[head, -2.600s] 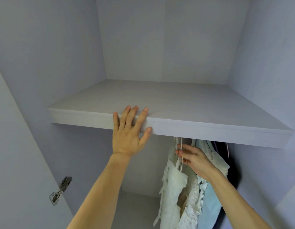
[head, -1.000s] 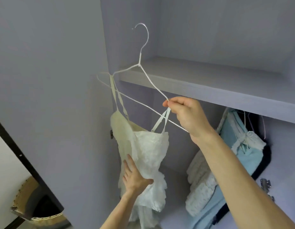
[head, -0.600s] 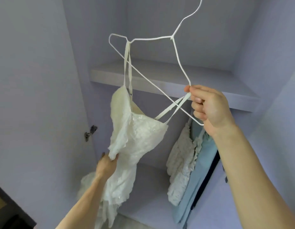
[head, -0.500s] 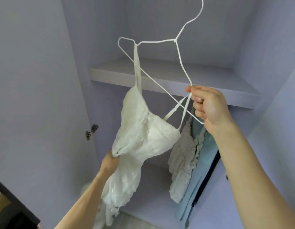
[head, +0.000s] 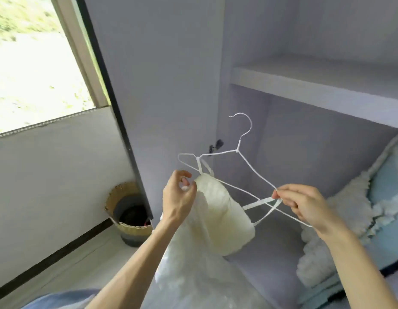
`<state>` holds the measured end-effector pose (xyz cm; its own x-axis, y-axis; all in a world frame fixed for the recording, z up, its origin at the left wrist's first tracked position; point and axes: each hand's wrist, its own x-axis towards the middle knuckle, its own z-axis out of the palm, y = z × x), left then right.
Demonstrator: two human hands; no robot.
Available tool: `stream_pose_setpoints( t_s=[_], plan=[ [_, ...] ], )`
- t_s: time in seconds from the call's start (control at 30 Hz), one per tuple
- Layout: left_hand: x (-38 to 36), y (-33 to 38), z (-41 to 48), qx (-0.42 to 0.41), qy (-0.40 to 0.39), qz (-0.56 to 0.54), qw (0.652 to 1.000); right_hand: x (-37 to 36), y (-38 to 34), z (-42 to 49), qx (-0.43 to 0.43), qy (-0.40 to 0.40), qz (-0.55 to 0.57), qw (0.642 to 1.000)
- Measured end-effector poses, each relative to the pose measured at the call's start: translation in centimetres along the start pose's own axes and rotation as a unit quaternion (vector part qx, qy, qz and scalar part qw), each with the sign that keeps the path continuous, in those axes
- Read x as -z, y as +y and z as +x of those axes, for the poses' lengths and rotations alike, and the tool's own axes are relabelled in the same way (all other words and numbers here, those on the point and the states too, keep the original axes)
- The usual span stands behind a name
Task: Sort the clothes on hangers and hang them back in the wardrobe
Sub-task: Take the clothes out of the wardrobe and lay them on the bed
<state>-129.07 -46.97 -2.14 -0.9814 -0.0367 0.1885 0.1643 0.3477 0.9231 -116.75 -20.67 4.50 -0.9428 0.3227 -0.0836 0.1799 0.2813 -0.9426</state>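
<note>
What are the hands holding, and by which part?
The right hand pinches the wire hanger at one end, with a dress strap; the left hand pinches the top edge of the white dress.

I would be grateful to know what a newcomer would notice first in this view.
At centre, a white dress hangs by its straps from a white wire hanger, in front of the wardrobe. The left hand pinches the dress's top edge; the right hand pinches the hanger's end and a strap. At far right are pale blue and white clothes, and a woven basket stands on the floor at left.
</note>
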Motion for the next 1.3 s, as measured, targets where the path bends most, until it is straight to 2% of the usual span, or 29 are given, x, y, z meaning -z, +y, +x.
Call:
stream_pose_setpoints(
  t_s=[0.13, 0.3, 0.4, 0.5, 0.6, 0.73, 0.83, 0.93, 1.0, 1.03, 1.13, 1.2, 1.27, 1.3],
  plan=[
    [6.9, -3.4, -5.2, 0.061, 0.068, 0.018, 0.996, -6.7, 1.0, -0.9, -0.013, -0.173, -0.018, 0.985],
    [15.6, -5.7, -13.3, 0.135, 0.192, 0.037, 0.971, -16.3, -0.8, -0.3, 0.005, -0.326, -0.042, 0.944],
    [20.1, -6.3, -18.1, 0.174, 0.292, 0.050, 0.939, -22.8, -3.0, -0.6, 0.047, -0.428, -0.061, 0.901],
    [23.3, -5.9, -23.1, 0.215, 0.394, 0.048, 0.892, -29.2, -5.2, -2.2, 0.081, -0.528, -0.068, 0.843],
    [25.1, -4.8, -28.3, 0.241, 0.514, 0.034, 0.823, -35.0, -6.8, -4.8, 0.103, -0.620, -0.071, 0.775],
    [24.3, -2.6, -36.1, 0.284, 0.630, 0.028, 0.722, -40.1, -7.2, -10.2, 0.126, -0.726, -0.089, 0.670],
    [22.3, -0.1, -42.0, 0.297, 0.718, 0.041, 0.629, -42.0, -6.8, -15.3, 0.125, -0.799, -0.096, 0.581],
    [19.7, 3.2, -47.9, 0.294, 0.796, 0.049, 0.526, -42.2, -5.6, -21.8, 0.068, -0.854, -0.087, 0.509],
    [17.8, 5.3, -51.8, 0.295, 0.834, 0.066, 0.461, -41.2, -5.2, -26.7, 0.022, -0.882, -0.082, 0.464],
    [16.8, 6.4, -53.7, 0.294, 0.850, 0.077, 0.430, -40.4, -5.1, -29.1, -0.007, -0.899, -0.083, 0.430],
    [13.8, 9.3, -58.8, 0.300, 0.881, 0.103, 0.350, -37.6, -4.6, -35.7, -0.098, -0.944, -0.096, 0.300],
    [12.0, 11.2, -61.7, 0.309, 0.893, 0.107, 0.309, -35.7, -3.9, -39.7, -0.122, -0.961, -0.103, 0.228],
    [10.4, 12.6, -64.4, 0.315, 0.903, 0.112, 0.269, -33.8, -3.0, -43.6, -0.107, -0.970, -0.114, 0.188],
    [9.6, 13.3, -65.7, 0.318, 0.907, 0.112, 0.253, -33.0, -2.6, -45.5, -0.102, -0.971, -0.117, 0.184]
  ],
)
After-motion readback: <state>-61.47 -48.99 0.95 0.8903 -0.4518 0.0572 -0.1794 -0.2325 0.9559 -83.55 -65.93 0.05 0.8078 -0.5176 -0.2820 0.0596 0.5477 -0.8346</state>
